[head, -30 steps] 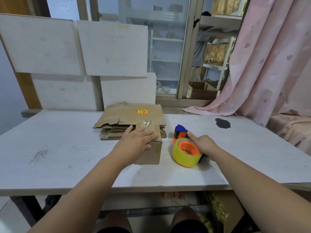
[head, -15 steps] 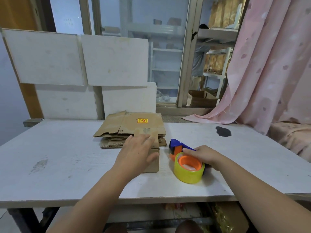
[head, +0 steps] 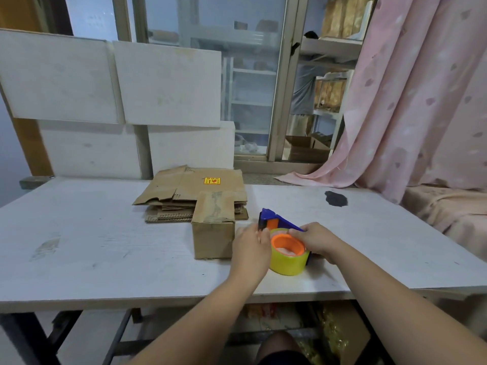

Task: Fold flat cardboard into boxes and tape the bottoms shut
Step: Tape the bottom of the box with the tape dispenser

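A small folded cardboard box (head: 213, 234) stands on the white table (head: 105, 259), with clear tape along its top seam. Behind it lies a stack of flat cardboard (head: 184, 192). To the right of the box sits a blue tape dispenser (head: 274, 219) carrying a yellow tape roll (head: 288, 263) with an orange core. My left hand (head: 250, 247) rests against the roll's left side, fingers at the dispenser's front end. My right hand (head: 315, 239) grips the dispenser from the right.
White boards (head: 166, 83) lean against the wall behind the table. A pink curtain (head: 411, 96) hangs at the right, over a covered surface. A dark stain (head: 336, 198) marks the table's far right. A person stands by shelves beyond the window.
My left hand has left the top of the box and moved right to the tape dispenser. The box now stands free. My right hand stays on the dispenser.
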The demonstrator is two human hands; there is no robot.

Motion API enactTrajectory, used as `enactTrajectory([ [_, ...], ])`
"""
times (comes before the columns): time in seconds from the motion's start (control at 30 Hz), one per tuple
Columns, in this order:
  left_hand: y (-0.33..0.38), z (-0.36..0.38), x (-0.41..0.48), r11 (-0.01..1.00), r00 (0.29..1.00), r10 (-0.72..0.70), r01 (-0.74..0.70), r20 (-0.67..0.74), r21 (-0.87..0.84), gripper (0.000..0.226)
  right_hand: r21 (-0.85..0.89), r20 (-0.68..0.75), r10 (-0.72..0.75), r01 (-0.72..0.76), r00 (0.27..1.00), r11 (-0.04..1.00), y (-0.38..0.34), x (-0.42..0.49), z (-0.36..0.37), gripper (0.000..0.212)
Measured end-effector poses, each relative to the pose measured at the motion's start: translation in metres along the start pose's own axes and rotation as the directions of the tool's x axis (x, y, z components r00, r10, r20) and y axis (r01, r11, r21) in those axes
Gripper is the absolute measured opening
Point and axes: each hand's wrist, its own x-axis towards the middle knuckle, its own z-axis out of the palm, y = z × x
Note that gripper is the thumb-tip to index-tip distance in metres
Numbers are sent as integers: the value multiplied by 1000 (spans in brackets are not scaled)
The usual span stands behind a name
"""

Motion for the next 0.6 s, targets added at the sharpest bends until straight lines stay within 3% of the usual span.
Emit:
enactTrajectory([
  [0.1, 9, 8, 13, 962, 961, -267, 271, 75, -44, 47, -99, -85, -82, 74, 993, 992, 7, -4, -1, 33],
  [0.17, 8, 15, 22, 848, 868, -455, 490, 199, -200, 56, -136, -131, -110, 92, 985, 986, 10, -7, 1, 32],
  [0.23, 6, 20, 27, 750, 820, -521, 572, 236, -332, 58, -167, -184, -138, 108, 973, 980, 11, -11, 5, 27],
  [0.37, 13, 25, 35, 725, 832, -528, 547, 172, -419, 49, -252, -330, -248, 169, 911, 953, 4, -33, 11, 22],
  [0.47, 22, 27, 33, 741, 858, -502, 494, 114, -454, 25, -369, -410, -389, 240, 825, 898, 2, -48, 16, 29],
  [0.53, 20, 29, 30, 771, 884, -463, 434, 57, -467, 19, -312, -427, -441, 329, 790, 891, 2, -55, 20, 29],
  [0.6, 15, 30, 26, 804, 907, -421, 379, 11, -459, 24, -144, -372, -369, 340, 852, 929, 0, -59, 18, 29],
])
